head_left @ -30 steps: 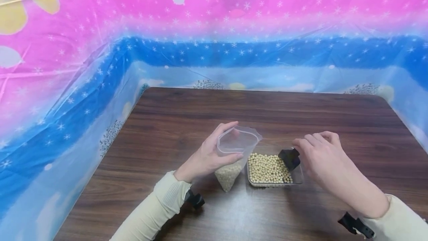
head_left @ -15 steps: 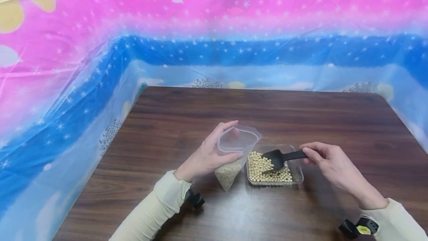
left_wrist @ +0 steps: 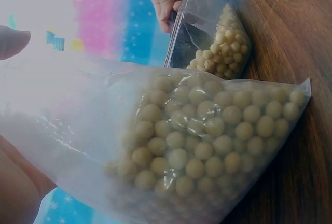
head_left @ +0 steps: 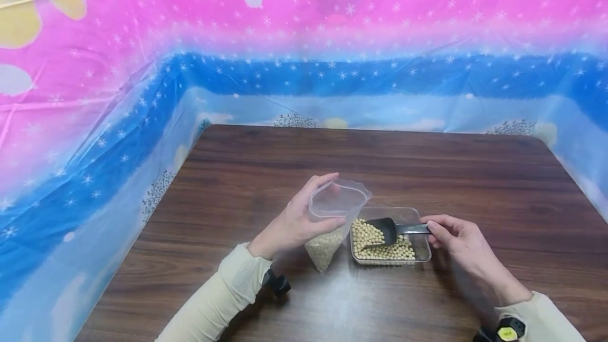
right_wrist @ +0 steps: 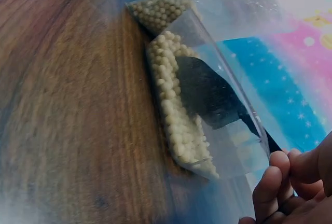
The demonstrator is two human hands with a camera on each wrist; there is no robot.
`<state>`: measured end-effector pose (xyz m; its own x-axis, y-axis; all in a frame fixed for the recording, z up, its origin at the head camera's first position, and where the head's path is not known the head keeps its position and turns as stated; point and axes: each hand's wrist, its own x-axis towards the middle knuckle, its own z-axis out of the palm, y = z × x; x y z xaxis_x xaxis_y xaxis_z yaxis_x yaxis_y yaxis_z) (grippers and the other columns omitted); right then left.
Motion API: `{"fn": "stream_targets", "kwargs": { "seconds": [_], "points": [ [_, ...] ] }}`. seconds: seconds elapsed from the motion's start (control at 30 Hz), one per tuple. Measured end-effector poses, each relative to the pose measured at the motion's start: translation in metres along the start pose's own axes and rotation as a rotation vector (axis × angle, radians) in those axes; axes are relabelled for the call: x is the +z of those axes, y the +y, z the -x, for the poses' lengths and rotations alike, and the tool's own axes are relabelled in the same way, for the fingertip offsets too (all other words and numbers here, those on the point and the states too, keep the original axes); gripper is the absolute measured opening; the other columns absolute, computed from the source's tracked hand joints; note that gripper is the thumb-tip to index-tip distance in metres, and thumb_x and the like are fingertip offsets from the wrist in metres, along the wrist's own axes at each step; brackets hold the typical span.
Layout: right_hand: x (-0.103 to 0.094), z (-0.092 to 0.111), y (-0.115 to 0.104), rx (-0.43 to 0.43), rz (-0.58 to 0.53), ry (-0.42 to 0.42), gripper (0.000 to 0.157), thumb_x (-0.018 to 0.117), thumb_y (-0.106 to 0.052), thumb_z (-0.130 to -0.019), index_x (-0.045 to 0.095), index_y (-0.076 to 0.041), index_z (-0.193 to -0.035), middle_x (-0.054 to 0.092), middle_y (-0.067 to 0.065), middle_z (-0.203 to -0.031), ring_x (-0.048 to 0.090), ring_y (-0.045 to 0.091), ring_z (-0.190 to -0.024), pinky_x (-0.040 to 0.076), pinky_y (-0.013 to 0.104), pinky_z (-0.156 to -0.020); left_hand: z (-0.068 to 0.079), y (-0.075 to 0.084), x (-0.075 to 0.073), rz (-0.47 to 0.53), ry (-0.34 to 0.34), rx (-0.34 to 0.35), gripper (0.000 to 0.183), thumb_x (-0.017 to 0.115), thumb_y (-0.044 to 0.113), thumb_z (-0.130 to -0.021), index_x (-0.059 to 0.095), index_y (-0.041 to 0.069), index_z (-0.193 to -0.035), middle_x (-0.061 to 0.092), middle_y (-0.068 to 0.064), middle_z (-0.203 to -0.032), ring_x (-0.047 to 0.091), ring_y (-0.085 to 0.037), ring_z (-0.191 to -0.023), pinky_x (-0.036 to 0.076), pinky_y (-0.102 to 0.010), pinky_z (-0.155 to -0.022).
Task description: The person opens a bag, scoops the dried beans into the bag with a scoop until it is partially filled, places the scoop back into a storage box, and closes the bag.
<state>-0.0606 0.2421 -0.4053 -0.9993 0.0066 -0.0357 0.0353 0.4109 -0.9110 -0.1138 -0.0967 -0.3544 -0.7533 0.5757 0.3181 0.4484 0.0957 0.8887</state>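
Note:
My left hand (head_left: 296,220) grips the upper part of a clear plastic bag (head_left: 349,202), its mouth spread wide between thumb and fingers. Pale round beans (left_wrist: 207,130) fill the bag's lower part, which touches the table. Just right of it stands a clear plastic box (head_left: 423,255) holding loose soybeans (head_left: 404,251). Pinched by the handle in my right hand (head_left: 467,244) is a black scoop (head_left: 389,230), its blade down in the box among the beans. In the right wrist view the scoop (right_wrist: 207,89) shows through the box wall.
Everything stands on a dark wood-grain table (head_left: 266,168). A pink and blue patterned cloth (head_left: 304,75) hangs behind the table and along its left side. A black wrist device (head_left: 277,283) sits at the left cuff, another (head_left: 508,329) at the right.
The scoop has turned from steeply tilted to lying nearly flat, its blade shifting left into the beans. My right hand has rolled over and moved slightly. The left hand and bag stay put.

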Motion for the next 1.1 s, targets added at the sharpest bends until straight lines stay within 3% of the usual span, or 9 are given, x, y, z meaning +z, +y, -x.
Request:
{"fn": "stream_targets", "kwargs": {
  "seconds": [0.17, 0.33, 0.57, 0.8, 0.97, 1.1],
  "points": [
    [-0.006, -0.002, 0.002, 0.074, -0.071, -0.020, 0.041, 0.053, -0.026, -0.101, 0.058, 0.009, -0.123, 0.063, -0.005, -0.078, 0.058, 0.004, -0.071, 0.051, 0.021, -0.065, 0.000, -0.001, 0.000, -0.008, -0.002, 0.002, 0.074, 0.076, 0.016, -0.085, 0.036, 0.026, -0.147, 0.050, -0.003, -0.129, 0.058, -0.022, -0.108, 0.054, -0.034, -0.087],
    [-0.014, -0.003, 0.013, 0.138, -0.209, -0.043, 0.039, 0.052, -0.026, -0.102, 0.058, 0.006, -0.122, 0.060, -0.005, -0.078, 0.055, 0.003, -0.070, 0.049, 0.021, -0.064, 0.000, -0.002, 0.000, -0.015, -0.005, 0.013, 0.074, 0.076, 0.016, -0.085, 0.036, 0.025, -0.146, 0.051, -0.003, -0.129, 0.058, -0.023, -0.109, 0.054, -0.034, -0.088],
    [-0.027, -0.002, 0.016, 0.107, -0.475, -0.061, 0.021, 0.057, -0.024, -0.099, 0.066, -0.010, -0.111, 0.059, -0.004, -0.084, 0.055, 0.004, -0.074, 0.049, 0.019, -0.067, 0.000, -0.003, 0.000, -0.011, -0.004, 0.027, 0.076, 0.077, 0.015, -0.084, 0.035, 0.026, -0.147, 0.050, -0.003, -0.129, 0.058, -0.023, -0.109, 0.054, -0.034, -0.087],
    [-0.050, -0.003, -0.018, 0.021, -0.697, -0.107, 0.019, 0.056, -0.017, -0.099, 0.068, -0.007, -0.110, 0.061, -0.001, -0.096, 0.058, 0.007, -0.076, 0.049, 0.020, -0.070, 0.000, -0.003, -0.001, -0.016, -0.003, 0.040, 0.076, 0.077, 0.014, -0.084, 0.035, 0.026, -0.147, 0.050, -0.005, -0.129, 0.058, -0.023, -0.108, 0.054, -0.034, -0.087],
    [-0.060, -0.005, -0.053, -0.070, -0.685, -0.106, 0.022, 0.053, -0.015, -0.100, 0.065, -0.006, -0.117, 0.061, 0.000, -0.087, 0.058, 0.009, -0.077, 0.049, 0.021, -0.070, 0.000, -0.002, -0.001, -0.028, 0.002, 0.042, 0.077, 0.077, 0.014, -0.084, 0.035, 0.025, -0.147, 0.050, -0.004, -0.128, 0.058, -0.022, -0.108, 0.054, -0.033, -0.087],
    [-0.056, -0.008, -0.081, -0.130, -0.647, -0.069, 0.024, 0.054, -0.015, -0.100, 0.064, -0.003, -0.119, 0.062, 0.001, -0.082, 0.058, 0.011, -0.076, 0.048, 0.023, -0.072, 0.000, -0.002, -0.001, -0.025, 0.004, 0.038, 0.077, 0.077, 0.014, -0.084, 0.035, 0.025, -0.147, 0.050, -0.004, -0.128, 0.058, -0.022, -0.107, 0.054, -0.034, -0.087]
  ]
}}
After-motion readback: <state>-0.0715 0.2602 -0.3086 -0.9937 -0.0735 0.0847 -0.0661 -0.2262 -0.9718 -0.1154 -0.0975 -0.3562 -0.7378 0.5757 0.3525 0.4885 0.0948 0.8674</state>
